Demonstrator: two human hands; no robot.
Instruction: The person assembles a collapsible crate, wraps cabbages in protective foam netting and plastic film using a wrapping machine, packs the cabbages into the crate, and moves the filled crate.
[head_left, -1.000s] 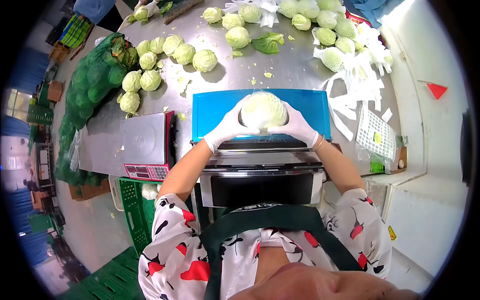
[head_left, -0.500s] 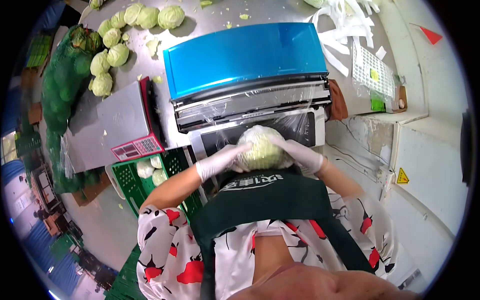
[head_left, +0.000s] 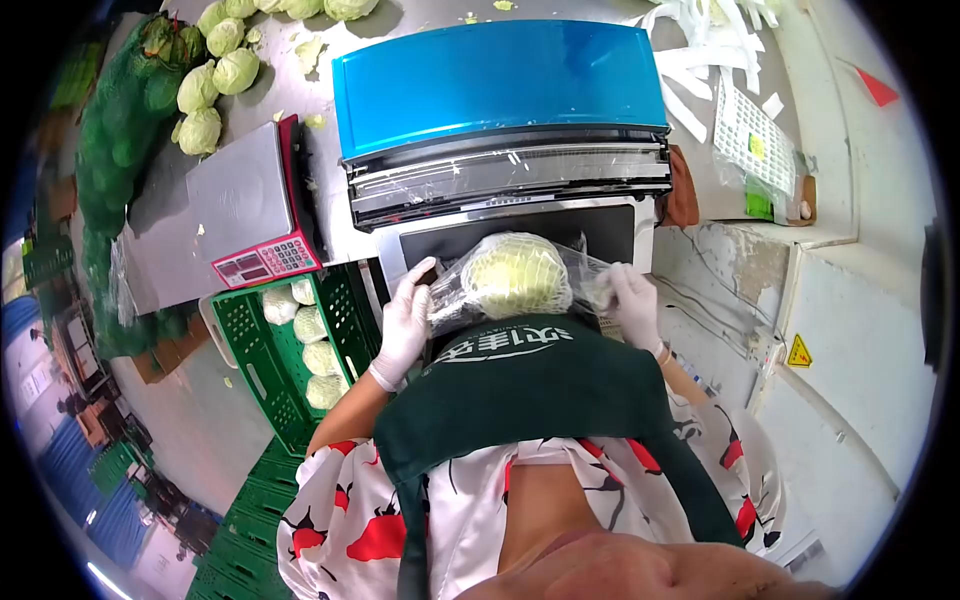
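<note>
A pale green cabbage (head_left: 515, 275) in a white foam net sits close against my apron, at the front of the wrapping machine (head_left: 500, 90) with the blue cover. Clear plastic film (head_left: 452, 292) stretches out from both sides of the cabbage. My left hand (head_left: 408, 318), in a white glove, grips the film's left end with fingers closed. My right hand (head_left: 634, 305), also gloved, pinches the film bunched at the right side. Behind the cabbage lies the machine's dark plate (head_left: 425, 247), partly covered by it.
A scale (head_left: 245, 200) with a red keypad stands left of the machine. Below it, a green crate (head_left: 262, 350) holds several netted cabbages. Bare cabbages (head_left: 236, 72) and a green mesh sack (head_left: 120, 150) lie at the back left. White foam strips (head_left: 690, 80) lie at the back right.
Both hands have moved from the cabbage's sides outward to the film ends, pulling them apart. The film no longer runs up to the machine's roller. My view has shifted slightly.
</note>
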